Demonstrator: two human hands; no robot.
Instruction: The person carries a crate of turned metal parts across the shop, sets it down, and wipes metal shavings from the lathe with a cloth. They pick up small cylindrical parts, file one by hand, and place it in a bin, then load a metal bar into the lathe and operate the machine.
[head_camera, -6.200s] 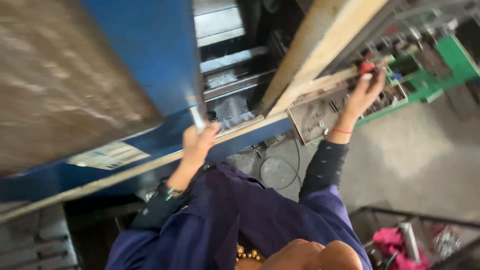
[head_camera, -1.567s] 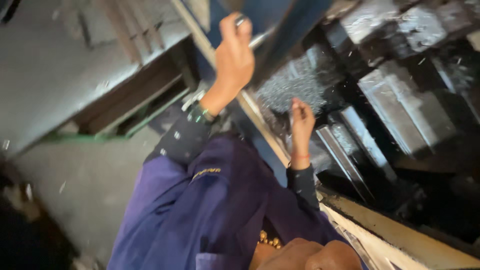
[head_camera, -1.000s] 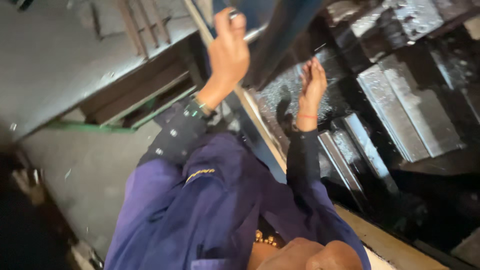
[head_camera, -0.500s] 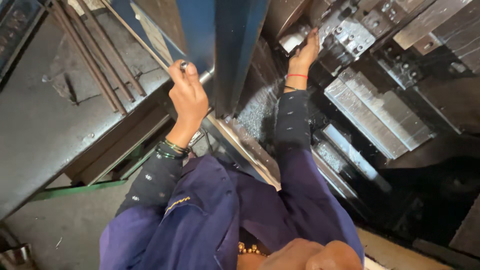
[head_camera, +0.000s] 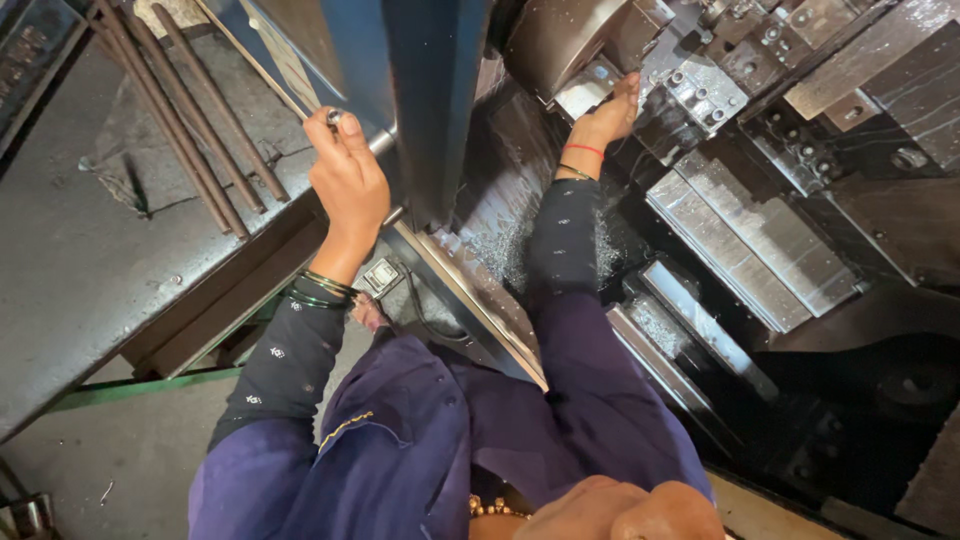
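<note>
My left hand (head_camera: 345, 180) is closed around the round metal handle (head_camera: 378, 140) on the blue sliding door (head_camera: 420, 90) of a machine. My right hand (head_camera: 612, 112) reaches deep inside the machine and touches a small grey metal piece (head_camera: 585, 90) at the face of the round chuck (head_camera: 560, 35). Whether the right fingers grip that piece or only rest on it is not clear. A tool turret (head_camera: 700, 90) with bolt heads stands right beside the right hand. Both arms wear dark blue sleeves.
Metal chips (head_camera: 515, 240) lie on the sloped dark floor inside the machine. Ribbed steel way covers (head_camera: 750, 250) run to the right. Several long rusty rods (head_camera: 180, 130) lie on a grey bench at the left. A green frame bar (head_camera: 130, 390) runs below it.
The view has swung closer to the machine. My right hand has reached further in, up to the chuck. My left hand has stayed on the door handle.
</note>
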